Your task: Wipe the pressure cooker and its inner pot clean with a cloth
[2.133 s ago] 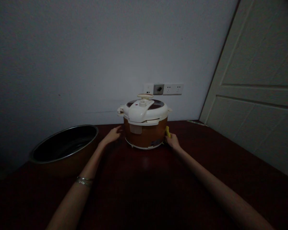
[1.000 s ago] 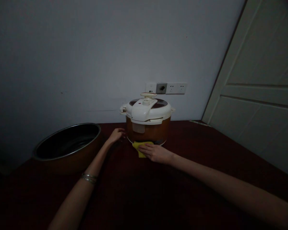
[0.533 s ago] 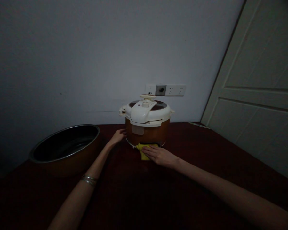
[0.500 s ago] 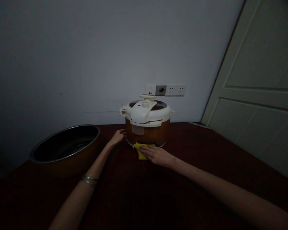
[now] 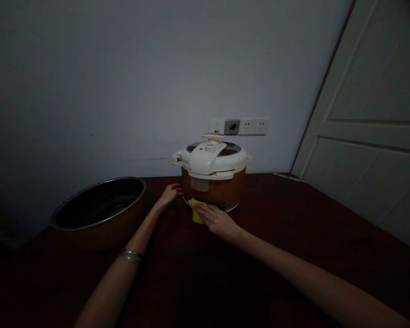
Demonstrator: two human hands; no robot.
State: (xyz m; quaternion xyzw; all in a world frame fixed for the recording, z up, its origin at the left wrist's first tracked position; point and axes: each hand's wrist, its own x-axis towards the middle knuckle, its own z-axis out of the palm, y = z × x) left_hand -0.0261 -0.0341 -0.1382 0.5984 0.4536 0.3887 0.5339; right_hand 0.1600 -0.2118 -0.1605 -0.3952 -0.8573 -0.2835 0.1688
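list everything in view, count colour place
table: 1, dark red, below
wall: 1, grey, behind table
door: 1, pale, right
cooker: 1, white lid, brown body, table's back
pot: 1, brown outside, black inside, table's left
cloth: 1, yellow, at cooker's lower front
wall plates: 3 or 4, white, one grey, behind cooker
strip: 1, pale, table's back right
bangles: about 2, silver, left forearm
left grip: 1, bare, beside cooker, contact unclear
right grip: 1, bare, on cloth
forearms: 2, bare, from bottom edge
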